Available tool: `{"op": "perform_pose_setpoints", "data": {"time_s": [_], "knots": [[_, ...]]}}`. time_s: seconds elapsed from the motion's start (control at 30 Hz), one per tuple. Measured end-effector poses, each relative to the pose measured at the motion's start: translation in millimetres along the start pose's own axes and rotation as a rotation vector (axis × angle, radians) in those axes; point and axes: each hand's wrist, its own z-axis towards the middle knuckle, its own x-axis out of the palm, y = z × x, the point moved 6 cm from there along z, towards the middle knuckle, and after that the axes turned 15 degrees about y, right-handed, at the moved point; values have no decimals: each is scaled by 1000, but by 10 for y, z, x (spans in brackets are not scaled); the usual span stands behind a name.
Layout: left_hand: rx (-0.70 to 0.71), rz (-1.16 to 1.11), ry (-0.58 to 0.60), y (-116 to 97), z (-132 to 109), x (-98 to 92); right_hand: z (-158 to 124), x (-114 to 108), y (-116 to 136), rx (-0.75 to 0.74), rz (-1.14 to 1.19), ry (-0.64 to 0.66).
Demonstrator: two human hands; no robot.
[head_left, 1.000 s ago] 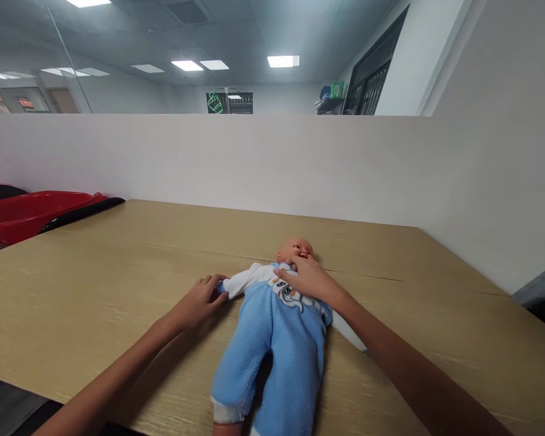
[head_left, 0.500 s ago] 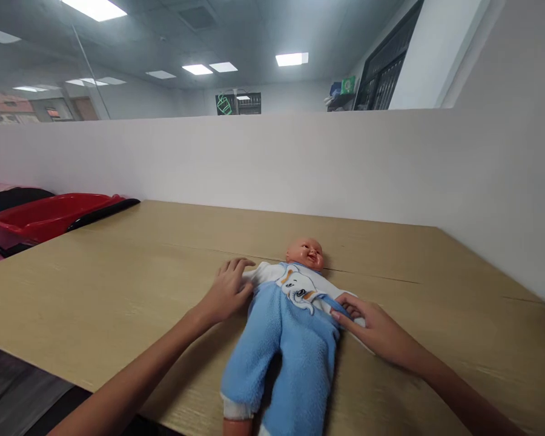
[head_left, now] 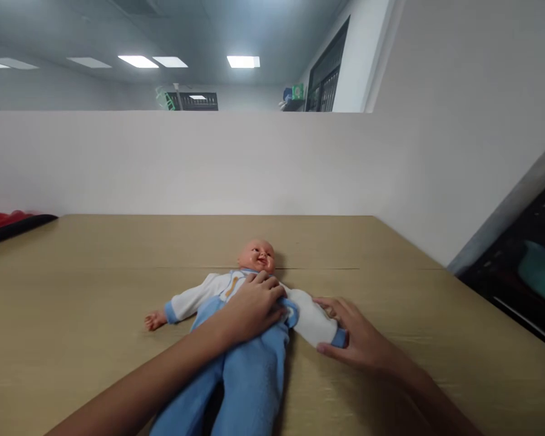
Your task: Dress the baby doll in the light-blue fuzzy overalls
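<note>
A baby doll (head_left: 257, 255) lies on its back on the wooden table (head_left: 118, 242), dressed in a white top and blue fleecy trousers (head_left: 249, 381). My left hand (head_left: 255, 303) rests across the doll's chest, its fingers curled on the cloth near a blue-edged strap; what they pinch is hidden. Around the cuff end of the doll's white sleeve (head_left: 311, 318) on the right, my right hand (head_left: 345, 333) has its thumb below and fingers above. The doll's other arm stretches out to the left, its small hand showing past a blue cuff.
A low white wall (head_left: 209, 163) runs behind the table, with glass above it. Part of a red basin (head_left: 2, 221) with a black edge shows at the far left. A dark rack (head_left: 518, 254) holding teal cloth stands at the right.
The view has turned right. My left hand has moved from the doll's left-side sleeve onto its chest. My right hand has gone from the blue strap to the sleeve's cuff end.
</note>
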Motion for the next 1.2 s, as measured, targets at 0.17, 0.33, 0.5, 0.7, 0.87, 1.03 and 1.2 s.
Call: {"op": "perform_pose_setpoints", "data": {"time_s": [0.17, 0.33, 0.5, 0.7, 0.87, 1.03, 1.2], "knots": [[100, -77, -19, -49, -44, 29, 22, -16, -9, 67, 108, -80], [153, -109, -132, -81, -195, 6, 91, -405, 121, 66, 113, -342], [258, -51, -385, -119, -321, -28, 225, -564, 577, -132, -58, -476], [401, -44, -695, -136, -527, -37, 464, -58, 1042, -213, -193, -379], [430, -122, -755, -126, -582, -36, 617, 283, 1173, -166, -222, -242], [153, -460, -587, 39, -388, -154, 596, 191, 1092, -275, 65, -180], [-32, -917, -235, 307, -251, -184, 443, 254, 832, -345, 571, -168]]}}
